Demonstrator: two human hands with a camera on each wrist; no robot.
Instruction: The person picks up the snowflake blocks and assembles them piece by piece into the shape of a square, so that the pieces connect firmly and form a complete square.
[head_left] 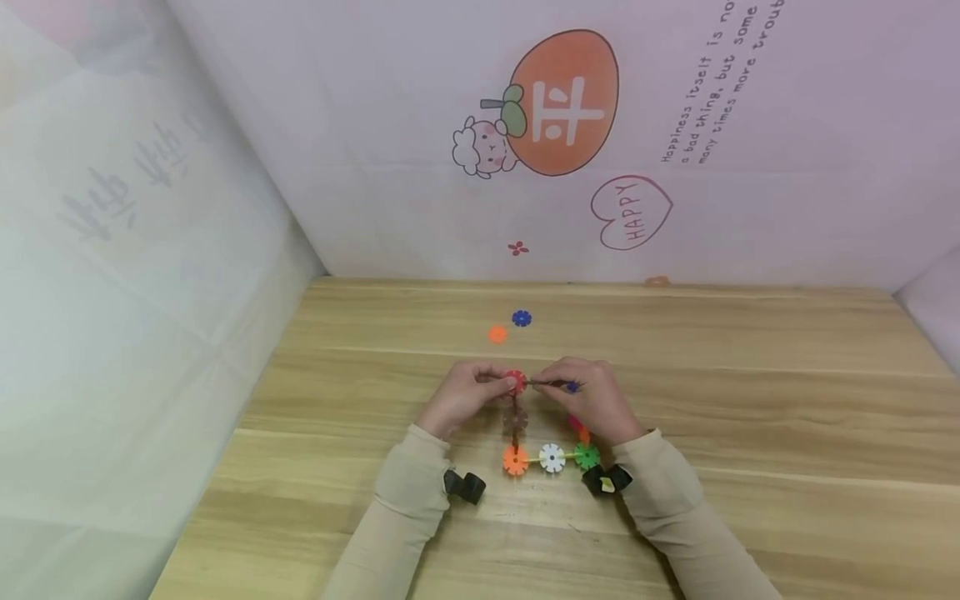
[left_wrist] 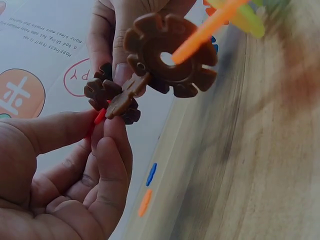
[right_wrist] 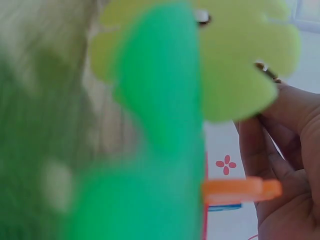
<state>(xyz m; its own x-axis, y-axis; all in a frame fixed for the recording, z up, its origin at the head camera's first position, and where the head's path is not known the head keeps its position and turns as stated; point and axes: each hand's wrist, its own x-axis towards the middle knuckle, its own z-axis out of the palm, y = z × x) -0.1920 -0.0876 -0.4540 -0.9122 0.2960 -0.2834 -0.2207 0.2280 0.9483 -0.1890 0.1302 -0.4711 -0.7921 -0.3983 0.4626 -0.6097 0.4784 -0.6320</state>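
My left hand (head_left: 461, 396) pinches a red notched plastic disc (head_left: 516, 382) between thumb and fingers. Beside it my right hand (head_left: 592, 398) pinches a dark brown disc (left_wrist: 102, 92), which meets the red one at its edge. From the red disc a linked chain hangs toward me: a brown disc (head_left: 515, 419), an orange disc (head_left: 515, 461), a white disc (head_left: 552, 457) and a green disc (head_left: 587, 456), with edge-on discs between them. Close to the right wrist camera, a yellow-green disc (right_wrist: 240, 75) and a blurred green part fill much of that view.
A loose blue disc (head_left: 521, 317) and a loose orange disc (head_left: 497, 334) lie on the wooden table (head_left: 750, 400) beyond the hands. A printed cloth (head_left: 390, 150) hangs behind the table, with another cloth (head_left: 150, 292) on the left. Black wrist straps (head_left: 465, 486) sit near both cuffs.
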